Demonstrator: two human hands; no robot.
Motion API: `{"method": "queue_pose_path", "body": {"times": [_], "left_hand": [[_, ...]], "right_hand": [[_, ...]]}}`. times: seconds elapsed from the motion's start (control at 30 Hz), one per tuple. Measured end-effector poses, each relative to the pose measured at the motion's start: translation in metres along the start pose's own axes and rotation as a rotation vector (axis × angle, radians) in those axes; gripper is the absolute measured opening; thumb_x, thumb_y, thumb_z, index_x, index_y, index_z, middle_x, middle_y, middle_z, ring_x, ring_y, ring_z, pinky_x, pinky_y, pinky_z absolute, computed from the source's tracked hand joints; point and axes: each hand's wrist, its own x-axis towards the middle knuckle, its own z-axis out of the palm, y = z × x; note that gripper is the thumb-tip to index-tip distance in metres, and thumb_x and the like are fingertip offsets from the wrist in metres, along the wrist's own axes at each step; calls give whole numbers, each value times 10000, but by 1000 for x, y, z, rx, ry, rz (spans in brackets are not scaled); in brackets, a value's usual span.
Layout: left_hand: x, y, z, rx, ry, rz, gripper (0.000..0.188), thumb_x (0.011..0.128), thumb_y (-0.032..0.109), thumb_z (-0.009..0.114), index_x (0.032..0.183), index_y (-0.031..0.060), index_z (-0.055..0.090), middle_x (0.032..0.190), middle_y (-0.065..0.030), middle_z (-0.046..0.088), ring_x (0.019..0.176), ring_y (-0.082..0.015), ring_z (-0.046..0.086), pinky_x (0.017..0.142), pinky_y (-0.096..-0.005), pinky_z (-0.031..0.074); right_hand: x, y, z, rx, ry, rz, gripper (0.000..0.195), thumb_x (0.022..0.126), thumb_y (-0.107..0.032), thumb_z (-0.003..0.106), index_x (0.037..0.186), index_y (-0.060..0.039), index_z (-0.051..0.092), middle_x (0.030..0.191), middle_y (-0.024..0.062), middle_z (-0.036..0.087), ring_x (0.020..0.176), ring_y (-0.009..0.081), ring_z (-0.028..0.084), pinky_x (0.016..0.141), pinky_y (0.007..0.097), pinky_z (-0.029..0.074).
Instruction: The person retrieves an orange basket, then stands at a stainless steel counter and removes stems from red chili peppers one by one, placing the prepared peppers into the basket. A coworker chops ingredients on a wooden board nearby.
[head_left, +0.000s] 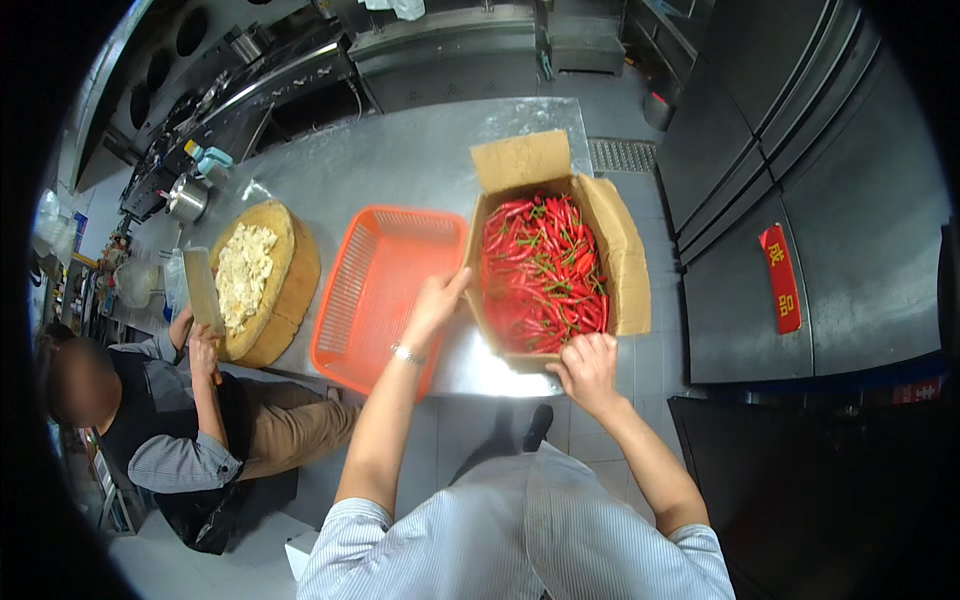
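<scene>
An open cardboard box (624, 259) filled with red chili peppers (559, 262) with green stems is at the table's right part. My right hand (589, 367) grips its near rim, fingers curled over the edge. At the box's left wall is my left hand (441, 298), thumb against the cardboard; its fingers are not clearly seen. This hand reaches over an orange plastic basket (390, 277) with slotted sides, which stands beside the box. A clear plastic film seems to cover the peppers on the left.
Everything stands on a stainless steel table (330, 169). At left, a co-worker (172, 420) holds a cleaver (202, 289) by a round wooden chopping block (289, 322) heaped with pale chopped food (244, 274). Steel refrigerator doors (862, 225) rise at right.
</scene>
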Motion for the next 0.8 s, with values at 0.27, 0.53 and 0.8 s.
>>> {"method": "queue_pose_path", "body": {"times": [0.27, 0.53, 0.8], "left_hand": [[-63, -108, -7, 681, 163, 260, 517, 846, 109, 465, 1299, -70, 293, 1230, -312, 425, 1089, -416, 472, 918, -425, 399], [-11, -102, -20, 381, 191, 155, 551, 816, 20, 439, 1308, -105, 228, 1249, -332, 390, 1142, -438, 421, 966, -450, 347], [-41, -49, -27, 345, 173, 620, 449, 777, 84, 583, 1180, -65, 453, 1236, -249, 422, 1127, -394, 430, 952, -435, 356]], "right_hand": [[31, -20, -20, 169, -79, 149, 287, 664, -235, 709, 849, -64, 571, 837, 91, 542, 815, 268, 507, 741, 379, 367], [117, 5, 46, 8, -146, 324, 172, 747, -145, 630, 867, -25, 598, 861, 137, 561, 855, 302, 544, 763, 406, 427], [125, 11, 65, -174, -215, 380, 105, 729, -130, 635, 775, -45, 594, 837, 131, 554, 811, 312, 541, 743, 420, 422]]}}
